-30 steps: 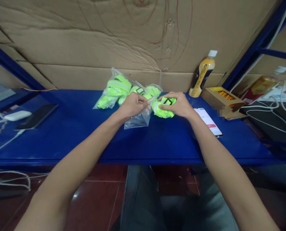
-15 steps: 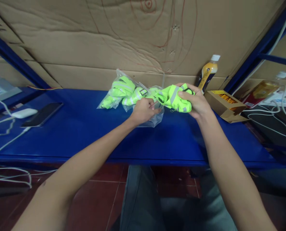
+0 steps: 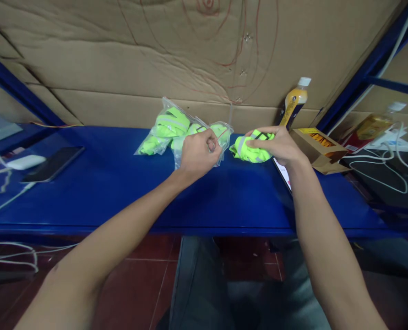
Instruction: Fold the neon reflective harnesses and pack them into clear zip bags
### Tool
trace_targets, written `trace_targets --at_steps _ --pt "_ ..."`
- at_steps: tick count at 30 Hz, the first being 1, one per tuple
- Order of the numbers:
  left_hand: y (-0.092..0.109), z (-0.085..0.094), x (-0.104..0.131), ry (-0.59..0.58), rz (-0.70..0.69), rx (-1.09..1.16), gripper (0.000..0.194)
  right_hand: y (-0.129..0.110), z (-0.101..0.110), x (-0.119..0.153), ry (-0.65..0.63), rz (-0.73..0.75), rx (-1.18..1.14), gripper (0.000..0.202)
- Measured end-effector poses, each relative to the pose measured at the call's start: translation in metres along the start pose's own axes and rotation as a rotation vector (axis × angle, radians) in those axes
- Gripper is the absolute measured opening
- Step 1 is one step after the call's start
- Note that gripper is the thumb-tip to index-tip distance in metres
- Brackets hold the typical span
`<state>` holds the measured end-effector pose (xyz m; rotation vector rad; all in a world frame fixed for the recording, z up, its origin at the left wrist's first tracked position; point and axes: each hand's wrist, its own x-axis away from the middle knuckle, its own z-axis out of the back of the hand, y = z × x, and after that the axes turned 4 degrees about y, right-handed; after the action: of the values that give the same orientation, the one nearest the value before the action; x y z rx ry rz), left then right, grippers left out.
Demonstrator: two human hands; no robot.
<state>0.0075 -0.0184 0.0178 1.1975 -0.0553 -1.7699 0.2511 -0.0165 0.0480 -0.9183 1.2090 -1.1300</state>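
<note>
My right hand (image 3: 275, 144) grips a folded neon-yellow reflective vest (image 3: 248, 150) with grey strips, thumb on top, just above the blue shelf (image 3: 121, 197). To its left, my left hand (image 3: 202, 149) is closed on the edge of a clear zip bag (image 3: 224, 158), whose red zip line shows by the fingers. Behind that hand lie more clear bags (image 3: 169, 123) with neon-yellow reflective cloth packed inside. My left hand hides part of these bags. The vest and the held bag are apart, with a small gap between them.
A juice bottle (image 3: 295, 103) and an open cardboard box (image 3: 320, 149) stand to the right. A lit phone (image 3: 283, 174) lies partly under my right forearm. On the left are a dark phone (image 3: 54, 164), a white charger (image 3: 25, 162) and cables. A cardboard wall (image 3: 138, 68) closes the back.
My left hand has curled tighter and raised the bag's edge. My right hand has turned slightly, and the vest has come clear of the bag. The lit phone now shows beside my right forearm.
</note>
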Motion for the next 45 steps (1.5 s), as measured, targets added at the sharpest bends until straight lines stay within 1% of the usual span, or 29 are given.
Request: trace_targets --at_steps 2,4,6,8,10,11,15,17,19,20,22,24,25,26,28,30,32,34,36,39,41,42,43,45 --pt "0.0 -0.003 0.003 -0.028 -0.045 -0.058 0.002 -0.005 -0.003 0.002 -0.011 0.036 -0.126 0.039" --pt "0.001 -0.006 0.006 -0.042 -0.092 -0.063 0.003 -0.006 -0.006 0.003 -0.023 0.031 -0.18 0.041" --pt "0.001 -0.008 0.008 -0.014 -0.096 -0.014 0.004 -0.003 -0.008 0.001 -0.03 -0.015 -0.138 0.044" --pt "0.001 -0.01 0.009 0.028 -0.043 0.065 0.004 0.003 -0.01 -0.001 -0.016 -0.059 -0.068 0.046" --pt "0.0 -0.012 0.01 0.053 -0.002 0.133 0.004 0.008 -0.012 -0.003 0.004 -0.065 -0.017 0.044" --pt "0.0 -0.013 0.011 0.057 -0.01 0.154 0.004 0.01 -0.014 -0.004 0.016 -0.051 0.007 0.043" --pt "0.001 -0.014 0.014 0.034 -0.135 0.211 0.006 0.014 -0.03 -0.002 0.048 0.085 0.039 0.041" --pt "0.001 -0.011 0.013 0.004 -0.121 0.268 0.007 0.017 -0.039 -0.001 0.079 0.13 -0.024 0.04" --pt "0.0 -0.008 0.011 -0.041 -0.056 0.322 0.011 0.021 -0.046 -0.001 0.15 0.152 -0.054 0.036" --pt "0.0 -0.006 0.01 -0.071 -0.037 0.338 0.013 0.023 -0.048 -0.001 0.188 0.18 -0.02 0.034" --pt "-0.001 -0.005 0.009 -0.122 -0.055 0.347 0.017 0.026 -0.05 0.0 0.24 0.286 0.134 0.03" --pt "-0.002 -0.005 0.011 -0.164 -0.108 0.354 0.02 0.029 -0.052 0.0 0.235 0.391 0.281 0.028" --pt "-0.002 -0.005 0.012 -0.175 -0.127 0.357 0.021 0.03 -0.053 0.001 0.216 0.399 0.296 0.028" --pt "-0.001 -0.005 0.012 -0.18 -0.139 0.353 0.022 0.031 -0.055 0.001 0.194 0.366 0.26 0.028" --pt "0.001 0.0 0.011 -0.167 -0.196 0.286 0.024 0.031 -0.059 0.002 0.157 0.223 0.078 0.032" --pt "0.003 0.009 0.006 -0.13 -0.294 0.134 0.025 0.031 -0.063 0.002 0.14 0.082 -0.141 0.036" --pt "0.004 0.018 0.0 -0.129 -0.393 -0.013 0.03 0.03 -0.064 0.002 0.126 0.02 -0.295 0.039" --pt "0.001 0.024 -0.005 -0.192 -0.461 -0.07 0.044 0.029 -0.061 0.002 0.108 0.044 -0.345 0.038" --pt "-0.004 0.025 -0.008 -0.294 -0.512 -0.045 0.057 0.027 -0.055 0.002 0.086 0.115 -0.297 0.035" --pt "-0.013 0.021 -0.009 -0.399 -0.539 -0.012 0.067 0.027 -0.049 0.001 0.089 0.285 -0.064 0.031" --pt "-0.017 0.017 -0.007 -0.422 -0.547 -0.052 0.072 0.028 -0.049 0.001 0.145 0.393 0.077 0.029" --pt "-0.017 0.016 -0.005 -0.424 -0.548 -0.083 0.073 0.028 -0.051 0.001 0.179 0.416 0.103 0.029" --pt "-0.017 0.016 -0.004 -0.423 -0.548 -0.111 0.073 0.029 -0.053 0.001 0.209 0.401 0.088 0.029" --pt "-0.016 0.016 -0.002 -0.414 -0.544 -0.148 0.072 0.03 -0.057 0.0 0.241 0.275 -0.029 0.031"
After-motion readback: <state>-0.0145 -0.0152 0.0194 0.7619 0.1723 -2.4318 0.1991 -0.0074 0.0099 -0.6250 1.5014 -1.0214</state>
